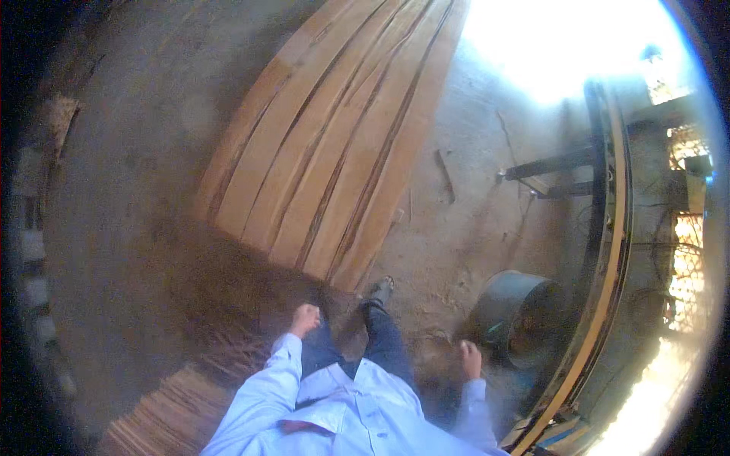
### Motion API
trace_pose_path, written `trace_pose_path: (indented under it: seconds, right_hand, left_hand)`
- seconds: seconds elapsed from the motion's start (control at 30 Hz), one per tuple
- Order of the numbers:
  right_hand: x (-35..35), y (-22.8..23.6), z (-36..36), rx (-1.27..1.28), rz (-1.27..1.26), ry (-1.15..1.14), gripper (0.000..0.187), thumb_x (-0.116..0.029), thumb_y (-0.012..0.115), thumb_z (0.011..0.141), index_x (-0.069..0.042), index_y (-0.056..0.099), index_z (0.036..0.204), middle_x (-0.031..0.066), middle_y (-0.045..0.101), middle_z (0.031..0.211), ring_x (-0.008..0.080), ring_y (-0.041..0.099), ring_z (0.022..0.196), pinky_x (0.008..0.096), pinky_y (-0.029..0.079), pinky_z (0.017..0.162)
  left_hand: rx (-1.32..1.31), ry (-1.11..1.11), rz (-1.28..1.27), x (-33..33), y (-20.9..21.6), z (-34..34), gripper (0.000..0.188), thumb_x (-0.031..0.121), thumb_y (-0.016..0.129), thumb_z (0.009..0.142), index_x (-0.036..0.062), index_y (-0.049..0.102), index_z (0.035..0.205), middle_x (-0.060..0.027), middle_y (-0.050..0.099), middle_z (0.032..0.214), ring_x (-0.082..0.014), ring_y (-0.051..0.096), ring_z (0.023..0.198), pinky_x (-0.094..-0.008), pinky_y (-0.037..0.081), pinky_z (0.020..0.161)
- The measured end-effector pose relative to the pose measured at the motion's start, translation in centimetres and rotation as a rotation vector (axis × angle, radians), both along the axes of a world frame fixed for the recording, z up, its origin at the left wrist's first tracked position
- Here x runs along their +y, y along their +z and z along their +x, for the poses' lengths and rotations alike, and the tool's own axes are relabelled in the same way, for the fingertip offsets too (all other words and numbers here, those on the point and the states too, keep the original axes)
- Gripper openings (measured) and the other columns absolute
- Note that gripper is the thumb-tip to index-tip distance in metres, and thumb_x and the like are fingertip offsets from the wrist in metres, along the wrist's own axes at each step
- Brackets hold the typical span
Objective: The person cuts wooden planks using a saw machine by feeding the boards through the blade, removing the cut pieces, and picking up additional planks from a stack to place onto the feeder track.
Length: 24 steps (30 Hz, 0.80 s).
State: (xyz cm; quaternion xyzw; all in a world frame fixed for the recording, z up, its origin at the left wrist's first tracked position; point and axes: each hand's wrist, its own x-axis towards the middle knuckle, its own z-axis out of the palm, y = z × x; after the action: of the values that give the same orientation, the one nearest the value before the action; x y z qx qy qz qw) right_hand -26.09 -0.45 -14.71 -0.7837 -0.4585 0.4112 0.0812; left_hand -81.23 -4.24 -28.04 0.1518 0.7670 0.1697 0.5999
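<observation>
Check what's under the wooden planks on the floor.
The planks lie flat, side by side, on the dusty concrete floor. Dark gaps between the boards show nothing clearly. Anything beneath the stack is covered. Both hands, left and right, hold nothing.

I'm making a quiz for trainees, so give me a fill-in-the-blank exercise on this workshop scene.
1. The long wooden planks lie on the ____.
2. Both the left hand and the right hand hold ____.
3. The dark round drum stands nearest the ____ hand.
4. The person's shirt sleeves are light ____.

Missing words: floor; nothing; right; blue
</observation>
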Motion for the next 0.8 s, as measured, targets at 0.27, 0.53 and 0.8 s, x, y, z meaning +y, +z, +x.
trace_pose_path:
  seconds: [0.27, 0.53, 0.8]
  right_hand:
    - [-22.0, 1.3, -10.2, -0.018, -0.377, -0.113, 0.040, -0.034, 0.058, 0.096, 0.002, 0.067, 0.112, 0.0150, 0.072, 0.100, 0.0226, 0.071, 0.086, 0.0366, 0.055, 0.076]
    - [-21.0, 4.6, -25.7, -0.018, -0.622, -0.184, 0.041, -0.035, 0.054, 0.098, -0.001, 0.064, 0.119, 0.0156, 0.069, 0.112, 0.0264, 0.067, 0.103, 0.0369, 0.052, 0.087]
    - [-11.1, 5.0, -31.1, 0.197, -0.450, -0.288, 0.035, -0.025, 0.056, 0.100, 0.001, 0.058, 0.122, 0.0110, 0.068, 0.108, 0.0161, 0.065, 0.093, 0.0300, 0.053, 0.081]
  left_hand:
    - [-0.015, -0.570, 0.061, 1.8, -5.3, -2.5, 0.037, 0.037, 0.064, 0.086, 0.0018, 0.071, 0.098, -0.0174, 0.072, 0.096, -0.0304, 0.068, 0.092, -0.0410, 0.052, 0.084]
    - [-0.072, -0.814, -0.034, 4.2, -11.1, -8.4, 0.046, 0.041, 0.064, 0.086, 0.0019, 0.068, 0.110, -0.0219, 0.066, 0.116, -0.0360, 0.061, 0.114, -0.0435, 0.046, 0.098]
    - [0.052, -0.874, 0.107, 2.2, -17.6, -12.6, 0.046, 0.040, 0.063, 0.088, -0.0003, 0.066, 0.110, -0.0247, 0.066, 0.112, -0.0410, 0.060, 0.111, -0.0467, 0.047, 0.094]
